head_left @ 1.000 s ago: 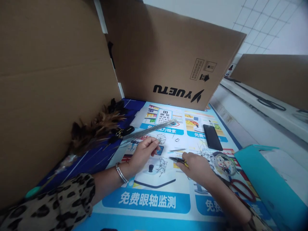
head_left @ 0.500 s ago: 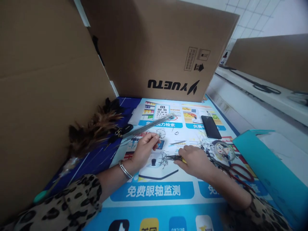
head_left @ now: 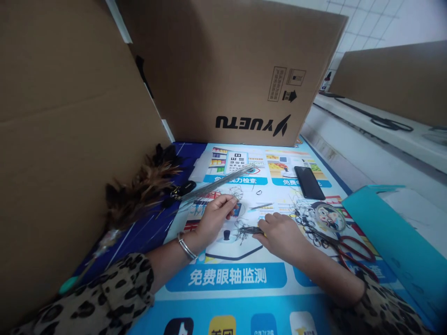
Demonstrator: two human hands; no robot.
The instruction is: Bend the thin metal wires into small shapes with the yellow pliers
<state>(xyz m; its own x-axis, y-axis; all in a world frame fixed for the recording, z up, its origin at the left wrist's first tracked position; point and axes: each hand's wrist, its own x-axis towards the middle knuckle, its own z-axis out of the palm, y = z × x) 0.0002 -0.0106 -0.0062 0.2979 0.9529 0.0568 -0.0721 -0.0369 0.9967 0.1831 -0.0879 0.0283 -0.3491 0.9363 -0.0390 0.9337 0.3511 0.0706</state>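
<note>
My right hand is closed round a pair of pliers, whose dark jaws point left. The jaws lie at a small tangle of thin wire pieces; whether they grip one I cannot tell. My left hand is pinched, thumb against forefinger, with anything between the fingertips too small to make out. Behind it lies another heap of bent wires. A long bundle of straight metal wires stretches diagonally beyond the left hand. Several short straight wires rest between the hands, and a small dark loop lies farther back.
Red-handled scissors and a round tape roll lie right, beside several small black rings. A phone is behind them. A teal box stands far right, a feather duster left. Cardboard walls the back.
The view has shifted slightly, so most things sit a little farther right. The pliers' jaws look narrower together now; both hands stay in nearly the same places.
</note>
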